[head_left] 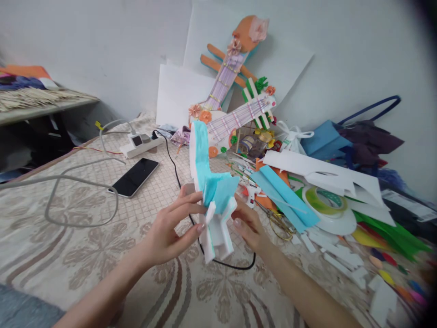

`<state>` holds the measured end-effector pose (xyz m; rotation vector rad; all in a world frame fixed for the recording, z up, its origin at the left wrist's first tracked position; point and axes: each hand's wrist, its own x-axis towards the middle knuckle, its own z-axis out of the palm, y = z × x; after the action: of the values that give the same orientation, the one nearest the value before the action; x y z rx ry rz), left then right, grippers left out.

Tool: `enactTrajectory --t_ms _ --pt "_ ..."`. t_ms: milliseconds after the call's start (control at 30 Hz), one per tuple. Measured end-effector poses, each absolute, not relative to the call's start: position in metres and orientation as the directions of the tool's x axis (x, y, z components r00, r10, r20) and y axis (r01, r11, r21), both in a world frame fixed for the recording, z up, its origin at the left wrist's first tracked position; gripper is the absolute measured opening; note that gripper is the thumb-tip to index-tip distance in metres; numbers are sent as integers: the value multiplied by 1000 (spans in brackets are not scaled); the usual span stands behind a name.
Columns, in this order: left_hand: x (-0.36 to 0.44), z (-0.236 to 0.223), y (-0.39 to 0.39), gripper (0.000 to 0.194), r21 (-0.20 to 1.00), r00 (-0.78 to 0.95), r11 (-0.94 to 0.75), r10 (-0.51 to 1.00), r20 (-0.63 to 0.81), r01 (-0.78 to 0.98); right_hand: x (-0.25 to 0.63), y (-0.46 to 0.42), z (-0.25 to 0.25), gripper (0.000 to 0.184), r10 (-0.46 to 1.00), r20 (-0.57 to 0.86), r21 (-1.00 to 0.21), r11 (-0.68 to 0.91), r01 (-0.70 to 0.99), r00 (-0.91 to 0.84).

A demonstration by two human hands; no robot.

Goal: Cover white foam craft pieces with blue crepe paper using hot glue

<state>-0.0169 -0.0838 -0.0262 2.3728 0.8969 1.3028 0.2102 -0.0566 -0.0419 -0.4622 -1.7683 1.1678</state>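
Between my hands a white foam-board craft piece with turquoise paper on it (218,228) is held up over the patterned tablecloth. Its tall curved part rises to the upper left, and two white walls make a channel at the lower end. My left hand (175,223) grips it from the left, thumb on the near wall and fingers behind. On the other side my right hand (249,223) is closed on the right wall with thumb and fingers. A folded flap of turquoise paper stands up in the middle of the piece. Some fingertips are hidden behind it.
A black phone (135,176) and a white power strip (140,146) with grey and black cables lie left. Decorated paper guitars (228,91) lean on the wall. A glue gun (251,195), scissors (282,225), tape roll (324,200), turquoise sheet (287,198) and white scraps (341,259) crowd the right.
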Motion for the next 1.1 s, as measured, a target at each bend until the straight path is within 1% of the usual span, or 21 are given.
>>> enactTrajectory --t_ms 167,233,367,433,500,667,867,1000,1100 --pt "-17 -27 -87 18 585 406 -710 704 583 392 209 -57 -45 22 688 530 -830 541 -137 -496" --pt "-17 -26 -88 15 577 427 -714 700 573 396 210 -58 -44 21 681 531 -823 556 -115 -505" --pt "-16 -24 -87 16 542 456 -733 680 574 411 211 -60 -35 24 717 499 -854 503 -133 -487" --pt "-16 -23 -86 17 538 456 -734 679 575 415 211 -61 -30 29 737 476 -874 457 -166 -479" --pt "-16 -22 -86 17 541 450 -731 682 576 416 210 -63 -27 30 747 457 -886 429 -176 -483" --pt "-15 -23 -87 17 579 421 -707 707 569 406 206 -65 -26 19 768 435 -892 438 -111 -470" --pt "-15 -26 -88 20 623 388 -686 727 567 375 204 -68 -26 15 782 430 -891 448 -73 -452" --pt "-8 -29 -94 25 712 297 -639 768 568 290 205 -71 -27 14 786 418 -895 441 -62 -456" --pt "2 -32 -103 31 753 108 -613 788 606 238 205 -72 -28 15 779 420 -892 449 -54 -466"
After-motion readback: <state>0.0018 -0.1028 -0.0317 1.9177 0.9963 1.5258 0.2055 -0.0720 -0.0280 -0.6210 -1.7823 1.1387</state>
